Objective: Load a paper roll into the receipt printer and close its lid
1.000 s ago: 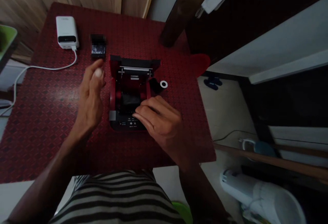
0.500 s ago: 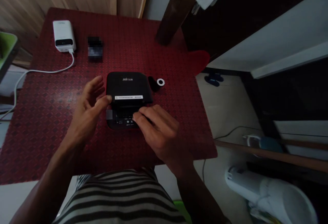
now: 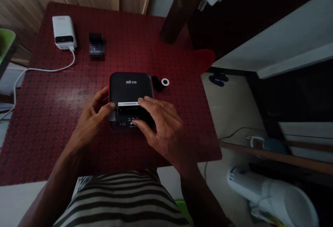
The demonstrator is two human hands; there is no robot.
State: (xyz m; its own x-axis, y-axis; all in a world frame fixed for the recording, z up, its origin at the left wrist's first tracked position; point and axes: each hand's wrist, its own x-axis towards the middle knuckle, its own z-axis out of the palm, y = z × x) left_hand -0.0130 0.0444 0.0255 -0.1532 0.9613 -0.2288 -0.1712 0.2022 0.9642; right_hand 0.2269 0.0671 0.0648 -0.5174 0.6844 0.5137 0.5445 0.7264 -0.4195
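Observation:
A compact black receipt printer (image 3: 131, 90) with a red lower rim lies on the red patterned table in front of me. Its lid bears a white logo and a white warning strip, and it lies down, a dark slot along its front edge. My left hand (image 3: 92, 118) grips the printer's left side, thumb on the lid's front corner and fingers along the edge. My right hand (image 3: 162, 126) is spread over the front right. Its fingertips touch the lid near the strip, and its thumb is on the button panel (image 3: 125, 123). The printer's right front corner is partly hidden.
A small black item with a white ring (image 3: 165, 82) lies right of the printer. Farther back are a white power bank (image 3: 63, 33) with a cable, a blurred dark object (image 3: 96, 46) and a tall dark bottle (image 3: 179, 10). The table's (image 3: 192, 137) right edge borders the floor.
The printer's lid has come down from its raised tilt. My right hand has spread, its fingers now on the lid's front. My left fingers have drawn in against the printer's side.

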